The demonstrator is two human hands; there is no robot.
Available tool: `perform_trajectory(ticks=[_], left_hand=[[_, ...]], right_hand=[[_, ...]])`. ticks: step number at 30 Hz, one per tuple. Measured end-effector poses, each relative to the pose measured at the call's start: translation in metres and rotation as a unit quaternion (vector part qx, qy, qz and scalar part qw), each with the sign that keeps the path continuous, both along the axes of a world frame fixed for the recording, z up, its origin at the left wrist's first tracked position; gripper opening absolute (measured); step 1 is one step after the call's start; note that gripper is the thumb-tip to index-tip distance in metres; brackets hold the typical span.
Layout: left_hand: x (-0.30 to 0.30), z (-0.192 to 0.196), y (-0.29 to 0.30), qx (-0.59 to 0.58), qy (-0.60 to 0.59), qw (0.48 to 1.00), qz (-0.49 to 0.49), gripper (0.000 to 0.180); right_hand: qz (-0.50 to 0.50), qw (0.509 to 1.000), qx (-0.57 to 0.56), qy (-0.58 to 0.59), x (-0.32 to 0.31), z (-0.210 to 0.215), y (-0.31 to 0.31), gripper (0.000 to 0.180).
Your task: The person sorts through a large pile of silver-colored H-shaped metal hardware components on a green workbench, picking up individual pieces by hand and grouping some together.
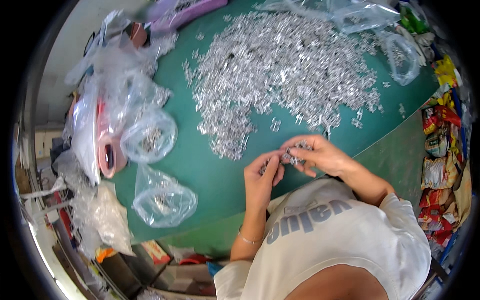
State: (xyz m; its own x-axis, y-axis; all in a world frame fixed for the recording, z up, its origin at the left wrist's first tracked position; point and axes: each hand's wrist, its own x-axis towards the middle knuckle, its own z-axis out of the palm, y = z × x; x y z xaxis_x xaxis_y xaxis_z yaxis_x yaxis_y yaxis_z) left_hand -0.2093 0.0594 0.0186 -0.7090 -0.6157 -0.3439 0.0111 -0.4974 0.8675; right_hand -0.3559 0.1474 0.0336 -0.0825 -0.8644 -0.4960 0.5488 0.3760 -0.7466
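- Right hand (322, 154) grasps a cluster of small silver metal pieces (302, 145).
- Left hand (259, 179), fingertips close against the right's, curls around more.
- Just beyond both: a loose piece (275, 125) on the green table (215, 192).
- Left of the left hand: a clear bag (179, 212) containing pieces.
- Farther ahead: the big silver pile (285, 65).

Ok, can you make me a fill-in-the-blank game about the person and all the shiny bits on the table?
1. The big heap of small shiny silver pieces lies on a smooth table coloured ____.
2. The thin silvery bracelet circles the person's ____ arm.
3. Pieces show in the left hand and the right hand, so the number of hands with pieces is ____.
4. The long plastic tray at the picture's top edge is coloured ____.

Missing words: green; left; two; purple.
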Motion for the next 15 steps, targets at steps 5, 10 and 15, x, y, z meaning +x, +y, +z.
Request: perform_trajectory(ticks=[5,10,15], left_hand=[[-0.006,0.002,-0.001,0.004,0.004,1.0,0.0,0.02],[-0.004,-0.005,-0.002,0.014,0.018,1.0,0.0,0.019],[-0.006,-0.008,-0.006,0.026,0.022,0.999,0.007,0.019]], right_hand=[[-0.055,0.997,0.019,-0.048,-0.025,0.0,0.008,0.02],[-0.22,0.974,0.059,-0.006,-0.087,0.012,-0.006,0.015],[-0.336,0.923,-0.098,0.161,-0.201,0.036,-0.079,0.024]])
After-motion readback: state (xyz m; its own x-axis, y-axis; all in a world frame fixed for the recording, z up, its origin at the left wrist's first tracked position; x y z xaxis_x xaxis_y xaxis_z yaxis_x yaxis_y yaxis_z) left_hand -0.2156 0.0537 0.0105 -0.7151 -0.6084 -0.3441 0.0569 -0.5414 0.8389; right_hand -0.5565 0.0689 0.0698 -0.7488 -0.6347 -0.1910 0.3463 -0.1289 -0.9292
